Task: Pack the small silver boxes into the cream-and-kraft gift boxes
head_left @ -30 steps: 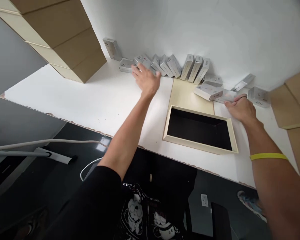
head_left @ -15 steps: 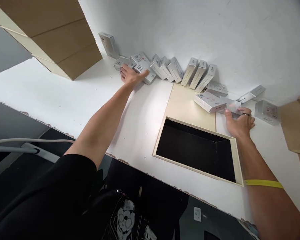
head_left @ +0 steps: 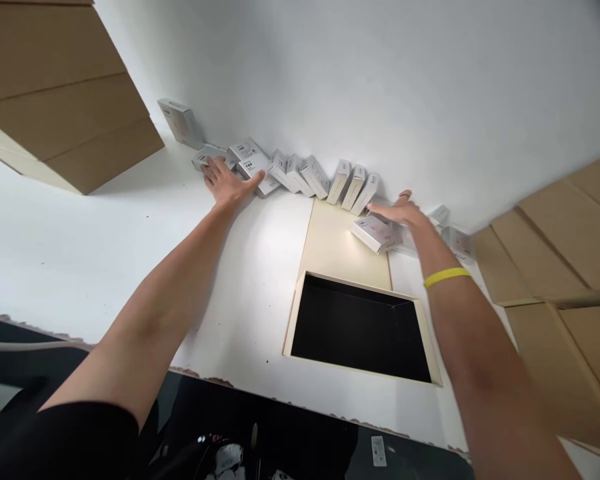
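My left hand point(head_left: 229, 181) lies with fingers spread over small white boxes at the left of the row, its thumb on one white box point(head_left: 257, 175) and its fingers on a flat-lying box point(head_left: 205, 157). My right hand point(head_left: 399, 208) reaches to the right end of the leaning boxes point(head_left: 356, 188), thumb beside the last one, fingers stretched toward the wall. Below that hand a tilted white box point(head_left: 374, 233) rests against another flat box point(head_left: 403, 239), which my wrist partly covers. Nearer to me is an open cream tray with a black inside point(head_left: 294, 327).
Stacked brown cartons stand at the left point(head_left: 80, 113) and right point(head_left: 530, 267). A white box point(head_left: 181, 123) leans on the wall at far left; another point(head_left: 457, 243) stands at far right. The white table's front edge point(head_left: 220, 381) is chipped. A small white card-like item point(head_left: 379, 451) lies below.
My right hand has left the flat box at the right and moved left and back, to the end of the leaning row. My left hand stays on its boxes. The view has shifted.
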Demonstrator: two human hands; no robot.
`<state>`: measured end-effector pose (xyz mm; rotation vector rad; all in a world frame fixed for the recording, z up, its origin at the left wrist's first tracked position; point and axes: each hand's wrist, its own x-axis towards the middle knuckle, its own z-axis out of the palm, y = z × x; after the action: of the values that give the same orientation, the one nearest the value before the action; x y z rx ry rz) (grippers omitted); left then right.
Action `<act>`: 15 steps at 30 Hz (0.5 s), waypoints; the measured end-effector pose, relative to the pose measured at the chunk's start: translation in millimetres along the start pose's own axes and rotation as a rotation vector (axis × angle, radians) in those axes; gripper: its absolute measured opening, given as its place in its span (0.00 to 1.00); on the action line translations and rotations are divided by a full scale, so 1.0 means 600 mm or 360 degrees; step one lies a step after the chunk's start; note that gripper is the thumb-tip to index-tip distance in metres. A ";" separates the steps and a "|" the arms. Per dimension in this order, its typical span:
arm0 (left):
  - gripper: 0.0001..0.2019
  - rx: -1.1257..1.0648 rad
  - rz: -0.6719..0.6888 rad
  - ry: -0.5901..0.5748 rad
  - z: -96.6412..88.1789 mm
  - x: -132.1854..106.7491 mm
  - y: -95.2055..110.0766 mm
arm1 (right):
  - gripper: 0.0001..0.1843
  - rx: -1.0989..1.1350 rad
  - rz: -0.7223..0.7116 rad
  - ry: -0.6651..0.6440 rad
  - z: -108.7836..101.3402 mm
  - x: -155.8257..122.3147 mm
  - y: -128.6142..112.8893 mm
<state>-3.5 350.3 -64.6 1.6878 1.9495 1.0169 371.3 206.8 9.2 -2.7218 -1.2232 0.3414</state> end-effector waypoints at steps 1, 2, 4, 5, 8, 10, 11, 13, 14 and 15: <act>0.61 0.0008 -0.0025 -0.0018 -0.001 -0.003 0.002 | 0.75 0.0019 0.0058 -0.0056 0.008 0.008 -0.012; 0.61 0.0016 -0.0048 -0.0033 -0.002 -0.006 0.003 | 0.78 0.0044 0.0101 -0.0099 0.015 0.014 -0.021; 0.60 0.0016 -0.0059 -0.0042 -0.003 -0.009 0.004 | 0.81 0.0084 0.0155 -0.0154 0.028 0.020 -0.032; 0.59 0.0010 -0.0054 -0.0040 -0.003 -0.009 0.004 | 0.82 0.0102 0.0178 -0.0167 0.033 0.021 -0.033; 0.57 -0.0009 -0.0051 -0.0021 0.000 -0.008 0.003 | 0.80 0.0159 0.0218 -0.0180 0.037 0.021 -0.029; 0.56 -0.0033 -0.0061 0.0012 0.002 -0.008 0.002 | 0.77 0.0199 0.0220 -0.0184 0.034 0.019 -0.025; 0.56 -0.0047 -0.0073 0.0035 0.002 -0.008 0.001 | 0.76 0.0214 0.0213 -0.0185 0.030 0.018 -0.023; 0.55 -0.0068 -0.0099 0.0076 0.003 -0.008 0.000 | 0.74 0.0228 0.0183 -0.0157 0.017 0.011 -0.020; 0.56 -0.0075 -0.0110 0.0092 0.003 -0.007 0.000 | 0.73 0.0225 0.0157 -0.0124 0.008 0.006 -0.017; 0.56 -0.0078 -0.0118 0.0105 0.003 -0.005 0.000 | 0.72 0.0219 0.0120 -0.0079 -0.003 -0.002 -0.010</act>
<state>-1.9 347.8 -66.4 1.5627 1.9958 1.0964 366.4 209.9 12.4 -2.6610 -1.0682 0.4859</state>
